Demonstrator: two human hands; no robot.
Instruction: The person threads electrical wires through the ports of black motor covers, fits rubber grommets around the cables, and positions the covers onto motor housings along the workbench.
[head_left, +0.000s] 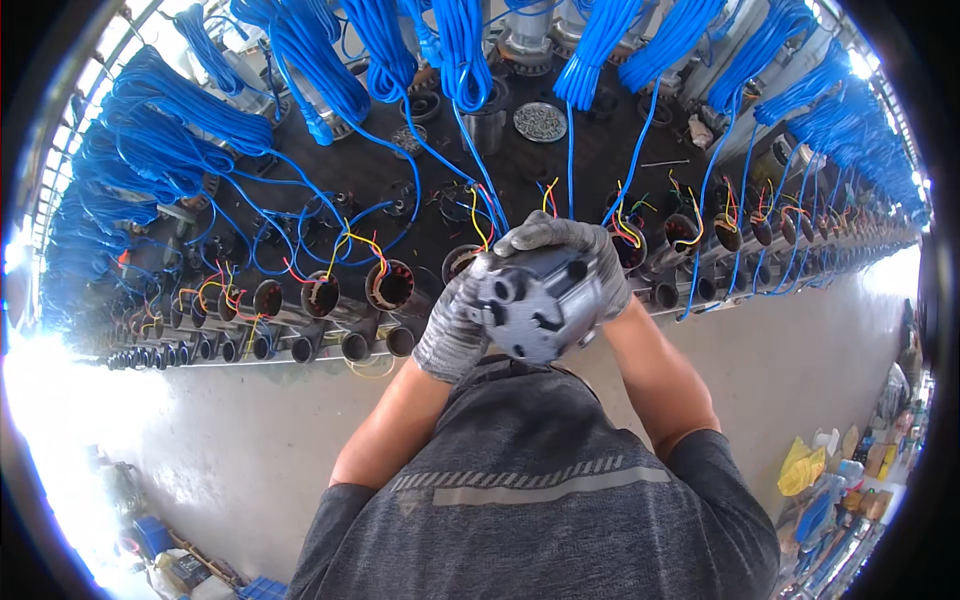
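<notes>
Both of my hands wear grey knit gloves and hold up a grey cast-metal housing (535,318) between them, above the front edge of the workbench. Its round face has several holes and slots and points toward me. My left hand (455,325) wraps the left side of the housing. From the right, my right hand (595,250) grips it, with fingers over the top. Behind it, a blue cable (480,150) and loose coloured wires (478,220) show. The far side of the housing is hidden.
A row of open metal motor tubes (388,285) with coloured wire ends lines the bench (540,185) edge. Coiled blue cables (460,50) stand along the back. A round dish of small metal parts (540,122) sits mid-bench. Boxes and a yellow bag (802,467) lie at right.
</notes>
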